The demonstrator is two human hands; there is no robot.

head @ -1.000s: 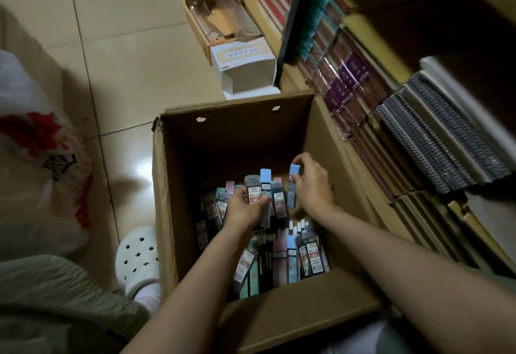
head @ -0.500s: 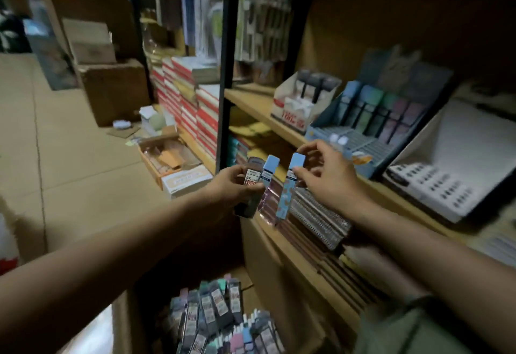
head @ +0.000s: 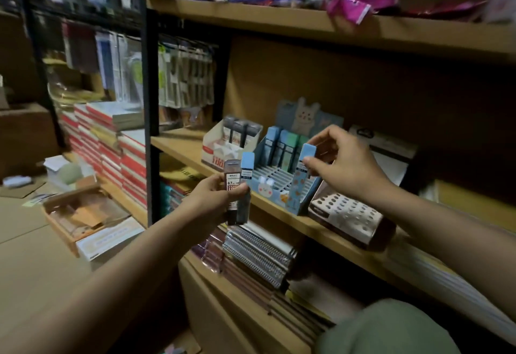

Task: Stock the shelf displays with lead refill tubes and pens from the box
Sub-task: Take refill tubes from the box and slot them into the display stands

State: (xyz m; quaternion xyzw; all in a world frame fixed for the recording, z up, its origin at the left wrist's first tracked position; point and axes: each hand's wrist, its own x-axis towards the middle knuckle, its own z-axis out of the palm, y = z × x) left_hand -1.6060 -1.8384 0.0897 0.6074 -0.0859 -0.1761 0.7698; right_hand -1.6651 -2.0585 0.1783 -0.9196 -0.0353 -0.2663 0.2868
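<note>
Right hand (head: 346, 166): pinches 1 blue-capped tube (head: 303, 169) by its top, holding it over the right side of the blue display (head: 275, 188) on the middle shelf (head: 178, 144).
Left hand (head: 220, 194): grasps 2 tubes upright, a dark 0.7 tube (head: 232, 186) and a second blue-capped tube (head: 246, 183) touching it on its right, near the shelf's front edge.
Blue display: a few tubes stand in its far row; the near grid slots look empty.
White display (head: 220, 152): left of the blue one, with dark tubes standing in its far part.
Done: little, I judge; both displays are only partly filled.
Left: seat these 3 tubes, then many more trips; pens not identified here.
Box: not in view.
Change from 0.5 s ago: view has tilted up, so the tubes at the bottom edge are gone; both hands have risen closer to the displays, and the right hand's tube is now over the blue display's slots.
</note>
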